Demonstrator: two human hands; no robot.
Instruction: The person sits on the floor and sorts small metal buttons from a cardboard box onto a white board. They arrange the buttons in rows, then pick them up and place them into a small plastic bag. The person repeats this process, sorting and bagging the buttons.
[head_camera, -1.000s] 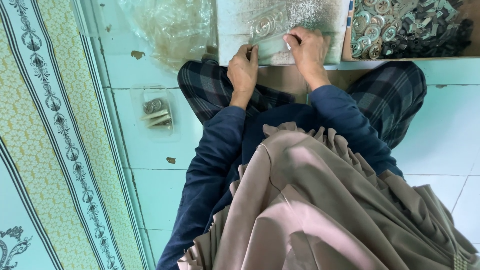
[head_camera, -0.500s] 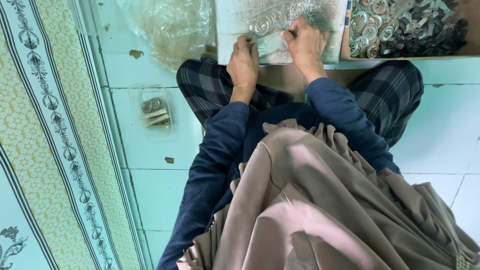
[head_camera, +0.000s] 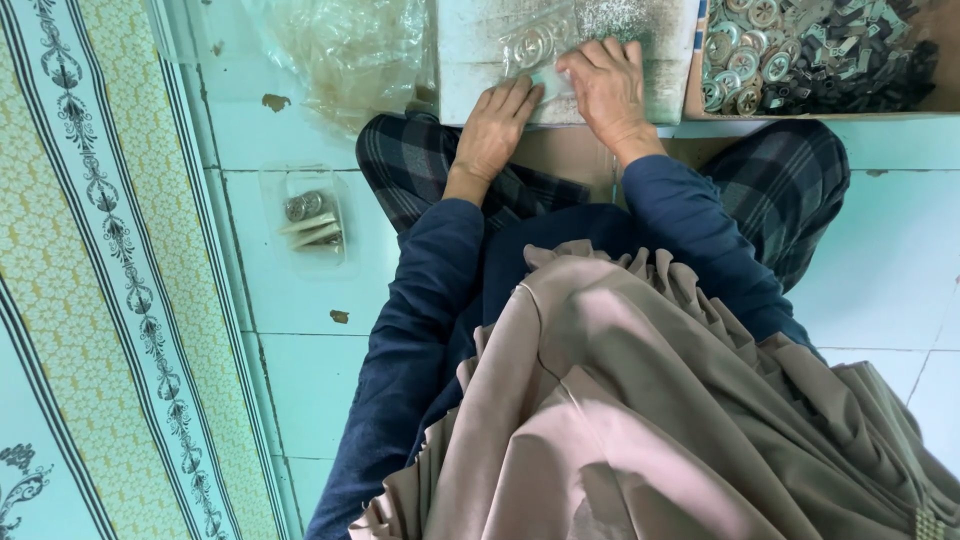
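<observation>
Clear plastic, a small bag (head_camera: 545, 50) holding round metal parts, lies on a pale speckled board (head_camera: 640, 60) across the lap of a person seated on a pale green tiled floor (head_camera: 880, 260). The left hand (head_camera: 495, 130) rests flat just below the bag, fingers pressed together, while the right hand (head_camera: 610, 85) presses its fingers flat on the bag's edge. One filled bag (head_camera: 312, 220) already lies on the floor to the left, and a box (head_camera: 820, 60) heaped with loose metal parts suggests much remains.
</observation>
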